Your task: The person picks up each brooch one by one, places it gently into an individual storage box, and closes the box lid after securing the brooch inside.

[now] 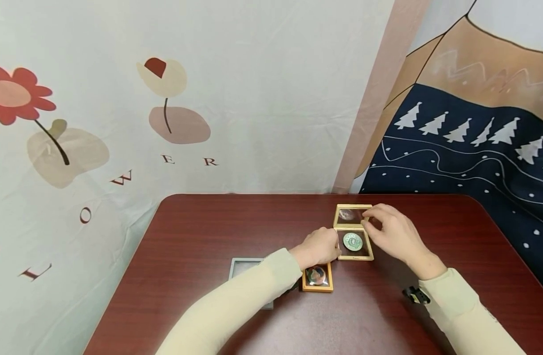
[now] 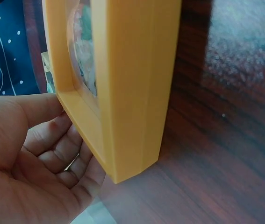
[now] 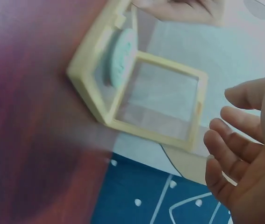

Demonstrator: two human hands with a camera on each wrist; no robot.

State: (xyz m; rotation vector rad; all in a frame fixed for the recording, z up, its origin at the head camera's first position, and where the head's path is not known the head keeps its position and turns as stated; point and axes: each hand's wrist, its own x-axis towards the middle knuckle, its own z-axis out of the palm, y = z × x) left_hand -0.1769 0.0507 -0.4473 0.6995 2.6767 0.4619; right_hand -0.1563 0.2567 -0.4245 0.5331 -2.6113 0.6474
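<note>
A pale yellow display frame (image 1: 362, 258) lies hinged open on the table, its clear-windowed lid (image 3: 203, 93) raised at the back. Inside its base rests a round pale green medallion (image 1: 353, 242) with a darker design. My left hand (image 1: 319, 246) grips the base's left edge, fingers curled. My right hand (image 1: 395, 234) hovers at the lid's right side with loosely bent fingers; the right wrist view shows it apart from the lid, holding nothing. Just below my left wrist is an orange-yellow frame (image 2: 130, 93), closed, with a round picture-like disc (image 1: 316, 276) in it.
A grey frame (image 1: 246, 260) lies left of the orange-yellow one, partly hidden under my left sleeve. The dark red wooden table (image 1: 200, 227) ends at the back against a printed curtain (image 1: 271, 98). A black wrist device (image 1: 416, 295) hangs at my right cuff.
</note>
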